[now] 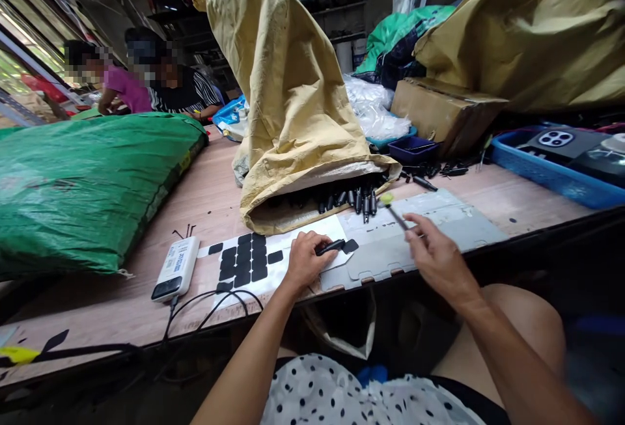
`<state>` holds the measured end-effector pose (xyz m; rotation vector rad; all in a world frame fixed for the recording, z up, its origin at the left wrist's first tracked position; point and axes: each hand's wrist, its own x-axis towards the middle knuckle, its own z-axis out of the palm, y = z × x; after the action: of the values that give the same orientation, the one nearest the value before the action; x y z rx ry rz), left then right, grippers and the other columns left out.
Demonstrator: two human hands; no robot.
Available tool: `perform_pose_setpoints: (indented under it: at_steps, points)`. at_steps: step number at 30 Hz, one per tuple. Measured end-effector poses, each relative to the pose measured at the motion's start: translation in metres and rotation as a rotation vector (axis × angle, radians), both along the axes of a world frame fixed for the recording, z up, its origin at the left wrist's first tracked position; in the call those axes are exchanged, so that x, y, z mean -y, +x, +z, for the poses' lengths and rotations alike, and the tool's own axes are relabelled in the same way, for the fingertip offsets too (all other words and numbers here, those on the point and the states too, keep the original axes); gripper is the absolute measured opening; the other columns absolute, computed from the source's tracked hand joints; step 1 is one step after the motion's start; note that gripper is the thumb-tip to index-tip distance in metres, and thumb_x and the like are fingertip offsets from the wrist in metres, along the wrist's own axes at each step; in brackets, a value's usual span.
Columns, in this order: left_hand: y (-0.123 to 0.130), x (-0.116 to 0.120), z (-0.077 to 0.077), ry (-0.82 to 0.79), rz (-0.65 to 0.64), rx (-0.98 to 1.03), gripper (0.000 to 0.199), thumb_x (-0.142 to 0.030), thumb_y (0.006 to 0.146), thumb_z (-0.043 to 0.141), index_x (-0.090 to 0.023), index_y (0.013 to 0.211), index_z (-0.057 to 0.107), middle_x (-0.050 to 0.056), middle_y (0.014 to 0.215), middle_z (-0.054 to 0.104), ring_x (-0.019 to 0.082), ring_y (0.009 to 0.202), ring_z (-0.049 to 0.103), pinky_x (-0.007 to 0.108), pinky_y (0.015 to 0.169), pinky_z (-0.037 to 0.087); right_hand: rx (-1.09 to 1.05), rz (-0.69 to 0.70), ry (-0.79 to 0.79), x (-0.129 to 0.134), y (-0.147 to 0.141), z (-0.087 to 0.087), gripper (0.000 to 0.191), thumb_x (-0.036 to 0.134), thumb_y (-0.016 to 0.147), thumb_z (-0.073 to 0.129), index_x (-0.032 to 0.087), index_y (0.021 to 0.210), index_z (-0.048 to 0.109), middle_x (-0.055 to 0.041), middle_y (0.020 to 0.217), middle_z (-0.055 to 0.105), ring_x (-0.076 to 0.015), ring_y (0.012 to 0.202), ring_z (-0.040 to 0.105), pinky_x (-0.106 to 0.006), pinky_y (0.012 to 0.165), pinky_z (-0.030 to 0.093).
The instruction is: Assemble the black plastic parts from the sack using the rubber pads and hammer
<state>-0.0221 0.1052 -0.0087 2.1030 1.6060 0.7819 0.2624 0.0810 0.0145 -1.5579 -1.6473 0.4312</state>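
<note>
My left hand (306,261) rests low over the worktable, closed around a small black tube-shaped part (331,247). Beside it, black rounded-square pads (243,260) lie in rows on a white sheet (288,243), and a single pad (350,246) touches or nearly touches the part's far end. Held in the fingers of my right hand (436,257) is a thin dark stick (397,217) with a yellow-green tip (387,198), raised over a grey board (439,217). More black tube-shaped parts (359,202) spill from the mouth of a tan sack (297,99).
A bulging green sack (83,184) covers the left of the table. Near it lies a white power bank (176,269) with black cables (209,301). At right are a blue tray (541,171) with a phone (556,141), and a cardboard box (439,109). Two people (129,90) sit further back.
</note>
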Motion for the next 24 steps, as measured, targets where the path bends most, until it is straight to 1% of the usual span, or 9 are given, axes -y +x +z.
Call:
perform_pose_setpoints:
  at_steps: [2,4,7,12,15,17,19,22,24]
  points:
    - [0.000,0.000,-0.001,0.003,-0.002,0.014,0.015,-0.029,0.080,0.076,-0.026,0.095,0.075,0.000,0.088,0.070,0.022,0.092,0.055,0.036,0.084,0.041,-0.057,0.166,0.033,0.012,-0.027,0.001,0.040,0.032,0.098,0.046,0.023,0.134,0.059,-0.0084,0.114,0.070,-0.0233,0.106,0.067,-0.037,0.094,0.054]
    - [-0.001,0.001,-0.002,0.006,-0.007,0.029,0.016,-0.029,0.080,0.075,-0.027,0.096,0.077,0.001,0.086,0.069,0.022,0.091,0.054,0.036,0.085,0.041,-0.061,0.286,0.063,0.021,-0.046,-0.001,0.039,0.028,0.100,0.044,0.025,0.136,0.059,-0.0072,0.127,0.067,-0.0223,0.119,0.062,-0.038,0.104,0.050]
    - [-0.002,0.001,-0.003,-0.003,-0.009,0.045,0.019,-0.028,0.080,0.075,-0.028,0.099,0.078,0.001,0.087,0.068,0.021,0.091,0.053,0.036,0.086,0.041,-0.042,0.386,0.077,0.029,-0.061,-0.004,0.042,0.023,0.102,0.042,0.028,0.140,0.056,-0.0061,0.128,0.066,-0.0205,0.119,0.062,-0.037,0.104,0.051]
    - [-0.003,0.001,0.000,-0.026,-0.017,0.036,0.018,-0.031,0.082,0.075,-0.028,0.099,0.079,0.001,0.087,0.067,0.022,0.092,0.053,0.036,0.085,0.039,-0.011,0.420,0.159,0.038,-0.068,-0.012,0.046,0.019,0.102,0.042,0.030,0.146,0.051,-0.0074,0.117,0.066,-0.0195,0.107,0.065,-0.033,0.095,0.055]
    - [-0.003,0.002,0.001,-0.032,-0.024,0.016,0.010,-0.031,0.084,0.072,-0.028,0.091,0.079,0.002,0.087,0.067,0.021,0.091,0.054,0.037,0.084,0.038,0.065,0.430,0.119,0.041,-0.068,-0.021,0.048,0.019,0.102,0.040,0.031,0.146,0.051,-0.0064,0.105,0.066,-0.0184,0.091,0.066,-0.032,0.085,0.058]
    - [-0.003,0.001,0.000,-0.029,-0.023,0.016,0.011,-0.030,0.085,0.072,-0.030,0.092,0.080,0.002,0.088,0.068,0.022,0.092,0.054,0.037,0.085,0.038,0.104,0.413,0.079,0.041,-0.066,-0.024,0.047,0.019,0.102,0.039,0.031,0.145,0.052,-0.0058,0.100,0.066,-0.0184,0.086,0.066,-0.032,0.081,0.059]
    - [-0.003,0.001,-0.002,-0.019,-0.028,0.026,0.016,-0.030,0.084,0.073,-0.031,0.098,0.080,0.002,0.089,0.068,0.022,0.093,0.054,0.037,0.086,0.040,0.084,0.380,0.086,0.040,-0.064,-0.023,0.046,0.021,0.102,0.039,0.031,0.145,0.053,-0.0065,0.103,0.067,-0.0193,0.091,0.067,-0.033,0.084,0.059]
    - [-0.004,0.000,-0.004,-0.006,-0.044,0.030,0.022,-0.030,0.083,0.074,-0.032,0.105,0.079,0.002,0.091,0.068,0.023,0.094,0.055,0.038,0.089,0.041,0.008,0.348,0.155,0.039,-0.064,-0.016,0.046,0.022,0.102,0.041,0.030,0.145,0.052,-0.0083,0.113,0.067,-0.0210,0.102,0.066,-0.035,0.092,0.057]
    - [-0.004,0.001,-0.003,-0.008,-0.050,0.022,0.022,-0.029,0.083,0.073,-0.031,0.104,0.079,0.002,0.091,0.068,0.023,0.094,0.054,0.038,0.089,0.041,0.006,0.365,0.173,0.040,-0.065,-0.015,0.047,0.021,0.102,0.040,0.031,0.147,0.050,-0.0086,0.113,0.066,-0.0213,0.102,0.066,-0.035,0.092,0.058]
